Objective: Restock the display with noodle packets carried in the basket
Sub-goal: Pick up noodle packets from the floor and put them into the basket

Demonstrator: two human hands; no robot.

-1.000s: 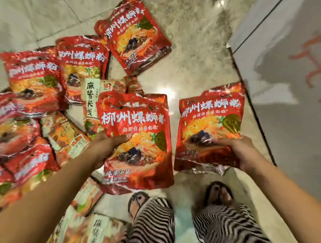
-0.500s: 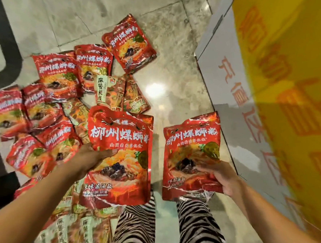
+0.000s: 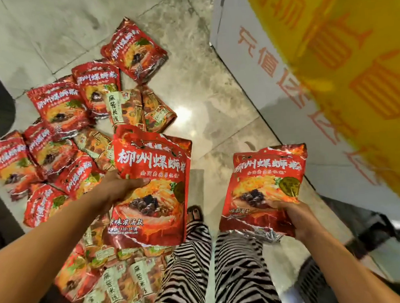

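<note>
My left hand [image 3: 119, 191] grips the left edge of a large red noodle packet [image 3: 155, 168], with more packets stacked behind it, held above the floor. My right hand [image 3: 292, 218] pinches the lower right corner of another red noodle packet [image 3: 264, 185]. Several more red packets [image 3: 58, 108] and brown-green packets [image 3: 126, 109] lie scattered on the marble floor [image 3: 202, 92] to the left. More brown-green packets [image 3: 123, 287] lie by my legs. No basket can be made out for certain.
A white and yellow display stand [image 3: 295, 80] with orange characters rises on the right. My legs in zebra-striped trousers [image 3: 194, 268] stand at the bottom centre. A dark mat edge [image 3: 2, 109] curves at the far left. A dark grid-like object [image 3: 312, 282] shows at the bottom right.
The view has risen and swung right, bringing the yellow display stand into sight. Both hands have lifted their packets higher, away from the floor pile.
</note>
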